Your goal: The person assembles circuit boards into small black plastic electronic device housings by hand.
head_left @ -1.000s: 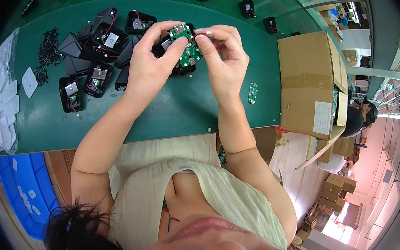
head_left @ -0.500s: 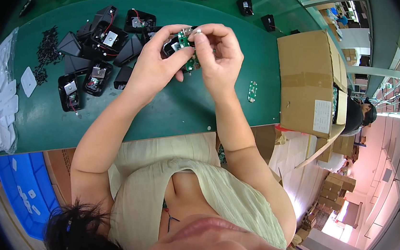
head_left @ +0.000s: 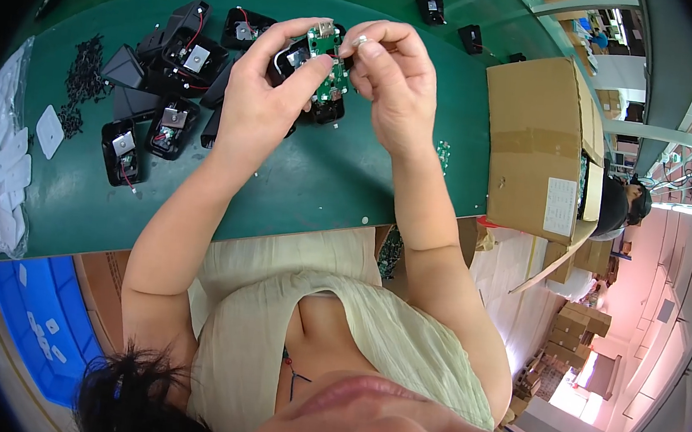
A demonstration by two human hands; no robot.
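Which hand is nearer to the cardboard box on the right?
Right. The right hand is left of the cardboard box, not touching it; the left hand is farther left, at a green circuit board.

A green table (head_left: 316, 180) carries black casings (head_left: 122, 163) and a white plate (head_left: 49, 133).

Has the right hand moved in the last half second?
Yes: the right hand has shifted rightward, closer to the cardboard box.
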